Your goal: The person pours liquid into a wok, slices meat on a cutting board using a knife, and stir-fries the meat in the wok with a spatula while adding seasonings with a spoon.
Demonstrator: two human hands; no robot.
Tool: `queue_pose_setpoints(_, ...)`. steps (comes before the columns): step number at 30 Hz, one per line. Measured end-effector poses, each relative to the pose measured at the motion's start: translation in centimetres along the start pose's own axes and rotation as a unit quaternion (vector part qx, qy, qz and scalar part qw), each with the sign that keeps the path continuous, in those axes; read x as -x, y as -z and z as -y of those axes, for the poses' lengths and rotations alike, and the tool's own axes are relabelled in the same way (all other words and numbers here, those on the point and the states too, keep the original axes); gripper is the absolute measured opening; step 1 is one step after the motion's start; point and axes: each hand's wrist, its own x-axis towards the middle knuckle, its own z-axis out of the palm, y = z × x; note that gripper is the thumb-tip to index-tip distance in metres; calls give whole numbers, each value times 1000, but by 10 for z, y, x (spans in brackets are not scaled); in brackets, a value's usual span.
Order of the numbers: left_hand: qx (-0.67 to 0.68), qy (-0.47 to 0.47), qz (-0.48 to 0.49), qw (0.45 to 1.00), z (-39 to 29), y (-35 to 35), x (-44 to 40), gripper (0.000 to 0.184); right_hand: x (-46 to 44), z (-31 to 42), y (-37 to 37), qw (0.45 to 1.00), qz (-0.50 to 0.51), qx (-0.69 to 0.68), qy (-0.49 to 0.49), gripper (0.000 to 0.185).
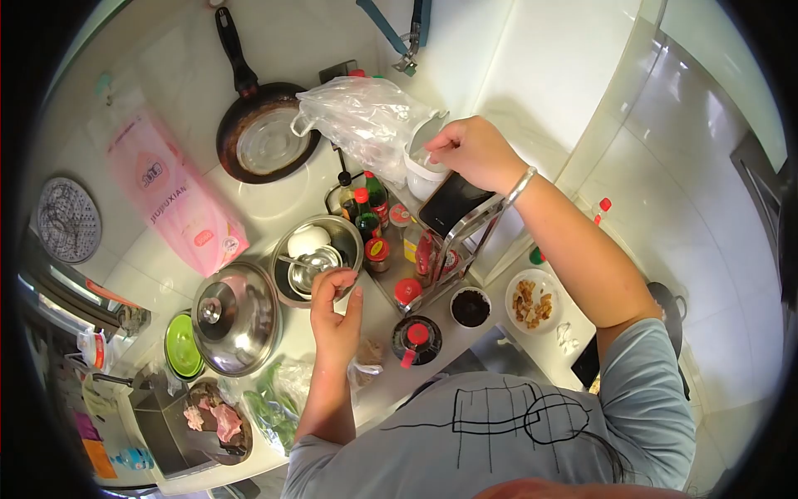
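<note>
While the right hand [475,152] bunches its fingertips at the white tub [421,185], far side (cannot tell if pinching anything), the left hand [336,323] hangs half-spread, thumb apart, by the steel bowl [347,237]. Sauce bottles [366,220] cluster between, presumably for easy reach.

Observed left forearm [328,401] raised, left hand [336,324] loosely curled, thumb apart from index finger. Noted right forearm [578,241] reaching forward and inward, right hand [476,154] bent down, fingertips bunched; cannot confirm grip.
</note>
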Motion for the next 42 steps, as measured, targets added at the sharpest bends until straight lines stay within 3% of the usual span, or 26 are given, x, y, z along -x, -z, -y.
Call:
queue_pose_setpoints(6,14,1,16,1000,7,-5,-4,22,32,-8,10,990,-127,-54,-1,17)
queue_pose_setpoints(15,18,-15,50,998,5,-22,-15,22,59,-26,7,955,-209,-210,12,16)
queue_pose_setpoints(21,42,-9,65,997,0,-30,-19,20,81,-24,9,894,-260,-361,57,17)
queue_pose_setpoints(28,55,-37,78,995,-16,-49,-25,17,170,-29,50,869,-265,-417,-33,19)
queue_pose_setpoints(32,62,-60,113,990,-29,-66,-26,16,259,-56,89,829,-338,-444,-40,21)
queue_pose_setpoints(36,50,-77,111,990,-46,-90,-20,19,378,-94,149,801,-479,-350,-77,20)
queue_pose_setpoints(39,53,-79,142,985,-69,-113,-13,18,469,-126,194,785,-582,-143,-157,17)
queue_pose_setpoints(42,64,-113,176,976,-87,-138,-5,17,546,-172,222,771,-593,-31,-230,17)
